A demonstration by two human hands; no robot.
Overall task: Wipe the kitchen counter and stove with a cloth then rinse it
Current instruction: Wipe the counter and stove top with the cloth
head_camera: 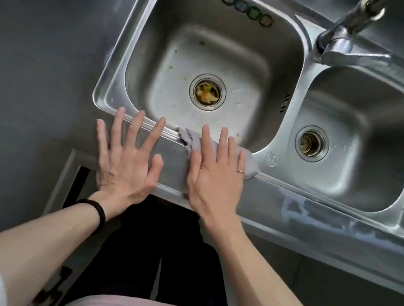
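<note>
A pale lilac cloth [189,140] lies on the front strip of the grey counter [293,201], partly over the sink's front rim. My right hand [215,176] presses flat on the cloth with straight fingers and hides most of it. Just left of it, my left hand [126,156] rests flat on the counter edge, fingers spread, touching no cloth. No stove is in view.
A steel double sink [117,81] fills the upper half, with a large left basin [211,56] holding food scraps in its drain and a smaller right basin [356,140]. The tap [347,33] stands at the back between them. Wet streaks [322,219] mark the counter front at right.
</note>
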